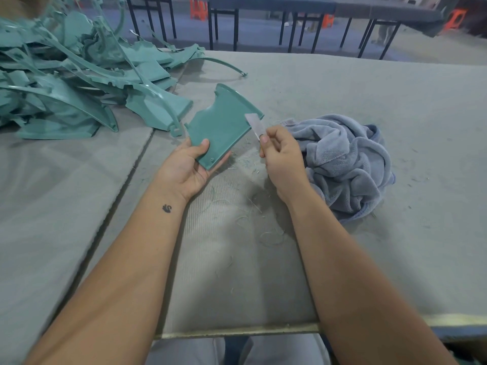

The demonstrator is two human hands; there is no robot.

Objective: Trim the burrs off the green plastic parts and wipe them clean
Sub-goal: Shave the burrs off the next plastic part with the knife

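Green plastic part (pixel 221 122) under work is held clear of the counter (pixel 342 101), at centre, in the left hand (pixel 189 164). Thumb lies on the part's upper face, near its near corner; the remaining fingers curl beneath it. The part is a flat panel with a curved, lipped far edge, and its long axis runs from the left hand up and away toward the far right.

The right hand (pixel 279 156) sits just right of the part, fingers curled about a small blade (pixel 252 125), thumb pressed along it. The blade's pale tip rests at or against the part's right edge, near the far right corner; actual contact cannot be confirmed. A yellowish handle shows faintly under the thumb.

Judgement: trimming is in progress on the right edge. Any coming stroke turns on the blade lying right of the part and that edge running along the long axis, so the cut would follow that line. The right hand is the nearer to that edge; the left serves only as support.

Pile of green parts (pixel 66 83) lies at far left, loosely heaped, well apart from both hands. Blue-grey towel (pixel 342 159) lies bunched at right, just beside the right hand, not in use. Fine green shavings (pixel 245 164) are scattered on the counter below and between the hands. No containers are visible.

Risk: left fingers beneath the part lie near the blade's path.
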